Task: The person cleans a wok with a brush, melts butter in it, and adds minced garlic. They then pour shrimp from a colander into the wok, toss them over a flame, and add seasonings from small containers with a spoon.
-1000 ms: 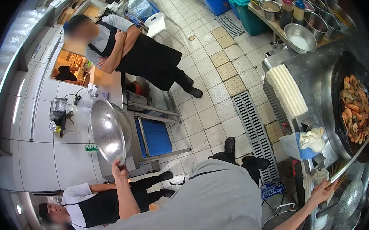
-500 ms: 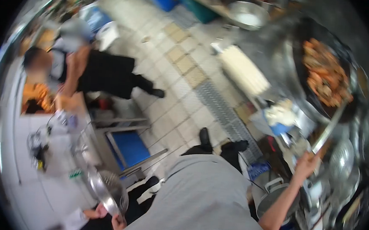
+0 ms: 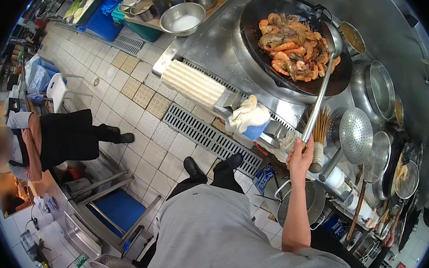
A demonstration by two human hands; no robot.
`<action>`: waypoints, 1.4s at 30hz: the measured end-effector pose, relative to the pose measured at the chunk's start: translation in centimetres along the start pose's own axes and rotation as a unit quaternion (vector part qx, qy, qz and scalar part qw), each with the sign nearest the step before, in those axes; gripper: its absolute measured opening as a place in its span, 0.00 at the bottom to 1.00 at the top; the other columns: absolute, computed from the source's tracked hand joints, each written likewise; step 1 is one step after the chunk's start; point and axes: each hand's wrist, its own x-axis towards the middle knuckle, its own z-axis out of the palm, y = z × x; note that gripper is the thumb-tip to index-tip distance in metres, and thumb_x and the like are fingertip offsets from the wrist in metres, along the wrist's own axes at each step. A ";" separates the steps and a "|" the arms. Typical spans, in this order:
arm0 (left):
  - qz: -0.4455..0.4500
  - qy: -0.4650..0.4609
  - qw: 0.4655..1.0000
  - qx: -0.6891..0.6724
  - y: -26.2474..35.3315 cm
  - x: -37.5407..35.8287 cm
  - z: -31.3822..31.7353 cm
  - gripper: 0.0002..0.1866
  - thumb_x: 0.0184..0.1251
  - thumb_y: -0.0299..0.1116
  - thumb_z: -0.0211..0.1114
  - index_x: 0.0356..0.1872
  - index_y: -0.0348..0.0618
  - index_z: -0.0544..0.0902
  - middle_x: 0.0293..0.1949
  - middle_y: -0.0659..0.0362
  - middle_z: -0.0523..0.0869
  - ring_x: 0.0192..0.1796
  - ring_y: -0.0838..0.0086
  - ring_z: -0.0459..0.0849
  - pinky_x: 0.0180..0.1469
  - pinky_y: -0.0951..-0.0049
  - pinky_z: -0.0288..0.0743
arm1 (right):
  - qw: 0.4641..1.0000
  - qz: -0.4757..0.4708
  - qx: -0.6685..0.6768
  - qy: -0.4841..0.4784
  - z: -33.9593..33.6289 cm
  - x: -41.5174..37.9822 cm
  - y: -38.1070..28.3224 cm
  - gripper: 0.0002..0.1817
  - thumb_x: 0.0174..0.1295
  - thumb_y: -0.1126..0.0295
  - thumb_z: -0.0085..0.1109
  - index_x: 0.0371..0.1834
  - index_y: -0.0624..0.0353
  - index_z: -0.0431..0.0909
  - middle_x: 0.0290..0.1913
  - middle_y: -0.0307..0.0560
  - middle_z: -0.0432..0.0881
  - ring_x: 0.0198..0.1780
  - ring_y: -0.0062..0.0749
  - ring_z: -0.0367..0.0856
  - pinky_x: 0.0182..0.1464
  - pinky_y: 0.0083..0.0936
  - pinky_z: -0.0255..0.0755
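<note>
My right hand (image 3: 300, 157) is closed around the handle of a long metal ladle (image 3: 319, 99). The ladle's round bowl sits at the right inside edge of a large black wok (image 3: 250, 49), beside a heap of orange-shelled prawns (image 3: 295, 47). Just right of my hand stands a bamboo wok brush (image 3: 320, 136), bristles upward. A perforated skimmer (image 3: 355, 136) lies further right. My left hand is out of view.
A folded striped cloth (image 3: 192, 82) and a bunched white cloth (image 3: 249, 113) line the stove's front edge. A steel bowl of white contents (image 3: 182, 19) stands beyond. At left, a person in a black apron (image 3: 70, 134) stands near a counter. Below my forearm is a pot (image 3: 301, 205).
My view has swung, bringing the wok nearer the middle. The ladle's bowl is now at the wok's right side. Hands on a metal basin at lower left have gone from view.
</note>
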 end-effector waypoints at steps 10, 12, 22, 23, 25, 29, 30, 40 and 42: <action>0.016 -0.020 0.998 0.051 0.4 2.1 3.3 0.14 0.72 0.36 0.59 0.50 0.38 0.76 0.37 0.54 0.82 0.39 0.68 0.83 0.38 0.72 0.80 | 0.999 0.047 0.017 -0.019 -0.8 1.0 -0.4 0.23 0.69 0.75 0.49 0.66 0.61 0.58 0.25 0.38 0.72 0.16 0.18 0.68 0.14 0.19 0.63; 0.024 -0.022 0.998 0.056 0.4 2.7 4.2 0.14 0.72 0.36 0.59 0.51 0.38 0.76 0.37 0.54 0.82 0.39 0.68 0.83 0.38 0.73 0.79 | 0.998 0.053 0.027 -0.029 -0.7 1.1 -0.4 0.23 0.69 0.76 0.51 0.66 0.63 0.58 0.22 0.37 0.70 0.14 0.18 0.66 0.14 0.19 0.62; 0.081 -0.064 0.990 0.097 0.4 5.9 12.2 0.16 0.73 0.37 0.59 0.54 0.39 0.75 0.37 0.55 0.81 0.42 0.70 0.83 0.40 0.73 0.79 | 0.994 0.045 -0.079 -0.060 -9.3 -5.4 -6.3 0.33 0.68 0.78 0.54 0.76 0.60 0.57 0.21 0.30 0.69 0.15 0.11 0.63 0.16 0.14 0.60; -0.001 -0.165 0.983 0.084 11.8 2.8 20.0 0.19 0.72 0.37 0.60 0.59 0.39 0.73 0.39 0.54 0.80 0.44 0.75 0.81 0.42 0.74 0.78 | 0.992 0.051 -0.105 -0.044 -10.4 -6.3 -7.9 0.33 0.66 0.77 0.58 0.75 0.61 0.60 0.17 0.29 0.65 0.17 0.10 0.62 0.19 0.16 0.58; 0.180 -0.273 0.941 0.089 20.6 0.5 31.3 0.19 0.69 0.30 0.63 0.60 0.39 0.74 0.47 0.58 0.80 0.46 0.78 0.79 0.44 0.75 0.76 | 0.985 0.044 -0.154 -0.065 -12.7 -7.7 -9.3 0.34 0.65 0.77 0.59 0.75 0.62 0.59 0.16 0.30 0.66 0.17 0.10 0.62 0.20 0.16 0.59; 0.577 -0.376 0.698 0.194 32.1 -10.3 48.3 0.32 0.56 0.34 0.74 0.64 0.43 0.74 0.57 0.42 0.77 0.57 0.54 0.78 0.56 0.61 0.73 | 0.984 0.046 -0.158 -0.073 -14.7 -10.2 -11.4 0.34 0.64 0.76 0.59 0.74 0.65 0.60 0.16 0.36 0.66 0.18 0.12 0.63 0.22 0.18 0.61; 0.670 -0.359 0.615 0.211 33.1 -12.4 50.9 0.34 0.53 0.35 0.76 0.64 0.44 0.74 0.58 0.39 0.76 0.58 0.49 0.77 0.57 0.58 0.73 | 0.978 0.038 -0.191 -0.080 -14.9 -10.4 -12.1 0.34 0.64 0.76 0.59 0.74 0.66 0.61 0.16 0.39 0.66 0.19 0.13 0.63 0.23 0.18 0.63; 0.626 -0.401 0.456 0.488 31.9 -13.2 60.6 0.35 0.48 0.35 0.75 0.61 0.44 0.74 0.45 0.40 0.81 0.45 0.48 0.85 0.47 0.55 0.81 | 0.934 -0.005 -0.350 -0.066 -9.4 -2.2 -12.5 0.28 0.63 0.73 0.57 0.68 0.64 0.67 0.30 0.69 0.81 0.36 0.66 0.82 0.40 0.49 0.73; 0.607 -0.463 0.473 0.440 33.0 -12.0 61.2 0.30 0.53 0.35 0.71 0.59 0.40 0.74 0.44 0.43 0.84 0.42 0.54 0.87 0.46 0.60 0.82 | 0.932 -0.061 -0.352 -0.054 -7.3 -0.4 -11.8 0.28 0.64 0.72 0.56 0.69 0.63 0.66 0.29 0.70 0.81 0.35 0.67 0.81 0.40 0.52 0.73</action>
